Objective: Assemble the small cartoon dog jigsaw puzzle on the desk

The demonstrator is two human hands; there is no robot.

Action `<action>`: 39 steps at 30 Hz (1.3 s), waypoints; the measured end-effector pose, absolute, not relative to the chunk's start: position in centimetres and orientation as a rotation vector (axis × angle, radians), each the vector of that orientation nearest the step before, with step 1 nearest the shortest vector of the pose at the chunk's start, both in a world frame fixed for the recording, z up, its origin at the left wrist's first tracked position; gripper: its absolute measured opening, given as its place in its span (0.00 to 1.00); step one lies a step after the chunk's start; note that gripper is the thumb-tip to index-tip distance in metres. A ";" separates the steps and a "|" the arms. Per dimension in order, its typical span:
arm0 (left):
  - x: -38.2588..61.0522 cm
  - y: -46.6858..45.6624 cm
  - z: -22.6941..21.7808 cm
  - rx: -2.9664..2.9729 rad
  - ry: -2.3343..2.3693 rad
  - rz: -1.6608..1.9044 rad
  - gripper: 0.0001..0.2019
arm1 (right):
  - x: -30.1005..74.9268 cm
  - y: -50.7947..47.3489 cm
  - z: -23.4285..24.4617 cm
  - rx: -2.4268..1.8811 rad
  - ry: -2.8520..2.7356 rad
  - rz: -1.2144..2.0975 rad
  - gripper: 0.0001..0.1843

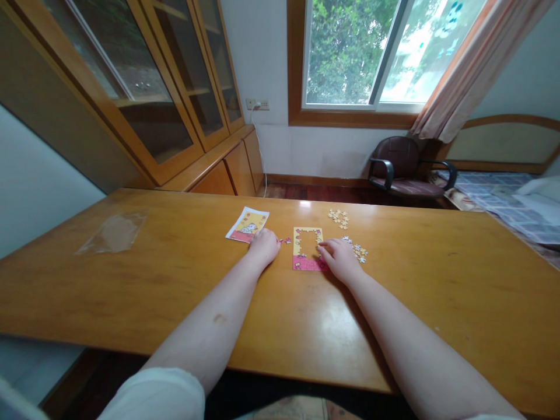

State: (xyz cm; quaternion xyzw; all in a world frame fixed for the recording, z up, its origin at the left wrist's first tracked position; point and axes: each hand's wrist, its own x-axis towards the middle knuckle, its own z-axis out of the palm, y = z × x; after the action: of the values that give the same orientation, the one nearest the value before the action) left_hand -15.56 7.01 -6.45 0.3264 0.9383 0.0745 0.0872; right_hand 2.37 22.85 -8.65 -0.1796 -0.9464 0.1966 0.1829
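In the head view a partly assembled jigsaw puzzle (308, 263) lies on the table, yellow above and pink below, with a gap in its middle. At its right edge, my right hand (340, 258) has thumb and forefinger brought together on what looks like a small puzzle piece, mostly hidden. My left hand (263, 248) rests left of the puzzle with curled fingers, its fingertips beside a few loose pink pieces (287, 240). Whatever those fingers hold is hidden. A printed picture card (245, 224) lies just beyond the left hand, which covers its near right corner.
Loose yellowish pieces (338, 218) lie behind the puzzle, and another pile of pieces (361, 253) sits beside my right hand. A clear plastic bag (116, 231) lies on the wooden table (188, 297) at left. Beyond stand a cabinet (210, 149) and an armchair (398, 163).
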 end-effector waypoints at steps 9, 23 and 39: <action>-15.2 6.7 -6.0 0.947 2.775 0.147 0.11 | 2.3 22.8 -8.5 -0.498 -2.687 0.551 0.14; -14.5 6.6 -6.0 1.090 2.585 0.659 0.02 | 2.3 22.7 -8.7 -0.383 -2.635 0.600 0.12; -11.0 7.4 -5.9 1.299 2.114 0.845 0.05 | 2.4 22.7 -9.0 -0.068 -2.668 0.579 0.08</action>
State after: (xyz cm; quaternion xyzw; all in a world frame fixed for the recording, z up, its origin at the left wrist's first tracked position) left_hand -11.05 7.36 -5.92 0.4790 0.7793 0.3114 0.2575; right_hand 2.41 22.66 -9.04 -0.0244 -0.9564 0.2074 0.2040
